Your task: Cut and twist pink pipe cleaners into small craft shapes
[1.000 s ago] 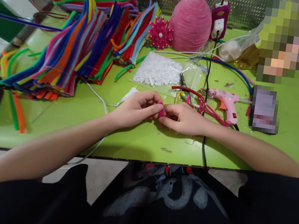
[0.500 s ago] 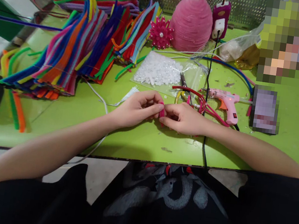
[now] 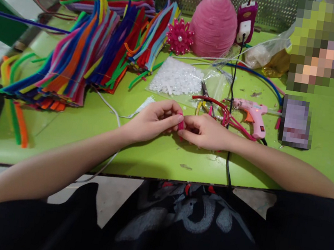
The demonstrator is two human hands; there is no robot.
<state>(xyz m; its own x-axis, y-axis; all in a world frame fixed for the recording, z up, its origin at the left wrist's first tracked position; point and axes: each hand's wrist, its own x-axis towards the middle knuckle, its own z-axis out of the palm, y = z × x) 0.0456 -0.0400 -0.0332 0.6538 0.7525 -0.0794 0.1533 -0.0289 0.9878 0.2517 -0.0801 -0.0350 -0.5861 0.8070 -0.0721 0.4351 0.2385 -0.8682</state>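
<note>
"How do the hands stand?"

"The left hand and the right hand nearly meet in the middle of the frame, fingertips of each pinched on one small pink strip."

"Any bags about?"

"A clear bag lies just above them, white beads filling its left part and its right part flat. Pliers lie at its lower right. Another clear bag, upper right, holds something whitish; I can't tell what."

"And room to move?"

"Bare green table runs from the hands to the front edge, lower middle. A black cord passes under the right wrist and over that edge. Bundles of fuzzy sticks fill the upper left, and a pink glue gun lies just above the right forearm."
</note>
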